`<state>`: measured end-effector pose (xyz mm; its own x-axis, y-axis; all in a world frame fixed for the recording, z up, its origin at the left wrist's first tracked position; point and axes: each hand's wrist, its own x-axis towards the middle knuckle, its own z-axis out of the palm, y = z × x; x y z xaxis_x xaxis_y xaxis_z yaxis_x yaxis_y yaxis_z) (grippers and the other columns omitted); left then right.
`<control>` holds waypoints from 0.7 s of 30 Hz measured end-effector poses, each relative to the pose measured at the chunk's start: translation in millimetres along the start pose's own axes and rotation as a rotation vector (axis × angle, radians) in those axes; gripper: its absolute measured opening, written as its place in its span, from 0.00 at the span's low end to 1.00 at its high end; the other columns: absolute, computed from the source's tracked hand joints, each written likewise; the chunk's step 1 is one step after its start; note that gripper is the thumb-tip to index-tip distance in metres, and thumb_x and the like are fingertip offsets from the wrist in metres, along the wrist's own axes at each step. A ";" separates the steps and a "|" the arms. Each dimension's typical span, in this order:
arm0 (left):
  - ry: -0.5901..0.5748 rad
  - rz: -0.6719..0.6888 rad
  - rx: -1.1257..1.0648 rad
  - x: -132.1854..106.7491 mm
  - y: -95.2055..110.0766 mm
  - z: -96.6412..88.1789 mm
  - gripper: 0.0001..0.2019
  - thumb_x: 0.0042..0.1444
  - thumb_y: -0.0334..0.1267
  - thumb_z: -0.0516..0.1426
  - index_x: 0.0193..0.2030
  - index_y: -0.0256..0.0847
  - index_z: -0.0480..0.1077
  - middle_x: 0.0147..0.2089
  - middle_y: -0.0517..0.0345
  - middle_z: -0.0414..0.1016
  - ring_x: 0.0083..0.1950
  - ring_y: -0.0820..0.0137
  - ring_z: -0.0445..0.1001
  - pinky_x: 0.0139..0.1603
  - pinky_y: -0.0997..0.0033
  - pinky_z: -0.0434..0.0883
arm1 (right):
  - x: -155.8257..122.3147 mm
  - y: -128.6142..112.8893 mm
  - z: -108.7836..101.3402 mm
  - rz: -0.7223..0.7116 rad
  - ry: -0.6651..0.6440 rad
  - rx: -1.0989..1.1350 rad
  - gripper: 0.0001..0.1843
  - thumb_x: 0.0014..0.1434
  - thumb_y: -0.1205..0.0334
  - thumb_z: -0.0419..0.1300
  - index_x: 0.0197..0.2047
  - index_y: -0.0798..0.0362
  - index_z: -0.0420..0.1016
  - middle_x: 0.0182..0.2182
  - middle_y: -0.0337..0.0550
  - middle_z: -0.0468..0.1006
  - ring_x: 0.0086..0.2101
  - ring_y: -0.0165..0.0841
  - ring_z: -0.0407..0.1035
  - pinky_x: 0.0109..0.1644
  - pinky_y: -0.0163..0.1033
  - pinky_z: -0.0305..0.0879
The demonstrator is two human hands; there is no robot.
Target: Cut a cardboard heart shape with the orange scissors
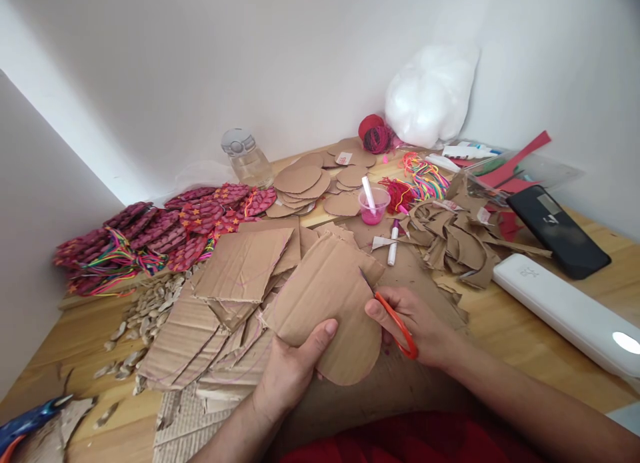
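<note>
My left hand grips a piece of cardboard by its lower edge, thumb on top. The lower right side of that piece is cut to a rounded edge, while its upper part still has straight sides. In my right hand is a pair of scissors with orange handles. The blades sit in the right side of the cardboard, partly hidden by it. Under and left of my left hand lies a stack of cardboard pieces, some with purple marker lines.
Behind are cut cardboard rounds, a bottle, a cup of pink liquid and a marker. To the right lie cardboard scraps, a black phone and a white device. Patterned fabric pieces lie left.
</note>
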<state>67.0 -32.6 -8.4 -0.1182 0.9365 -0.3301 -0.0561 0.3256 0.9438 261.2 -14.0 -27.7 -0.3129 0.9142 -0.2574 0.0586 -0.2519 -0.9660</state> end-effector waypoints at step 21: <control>0.006 0.059 -0.039 6.4 -6.1 -3.2 0.37 0.44 0.51 0.71 0.60 0.36 0.72 0.34 0.52 0.82 0.40 0.55 0.81 0.35 0.65 0.79 | -1.6 7.3 4.4 -0.032 0.067 -0.071 0.32 0.58 0.27 0.56 0.24 0.49 0.62 0.15 0.33 0.64 0.16 0.28 0.61 0.21 0.33 0.56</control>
<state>63.5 -29.0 -16.3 -0.1283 0.9532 -0.2737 -0.0877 0.2639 0.9605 257.9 -18.6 -34.2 -0.2514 0.9413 -0.2252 0.1172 -0.2013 -0.9725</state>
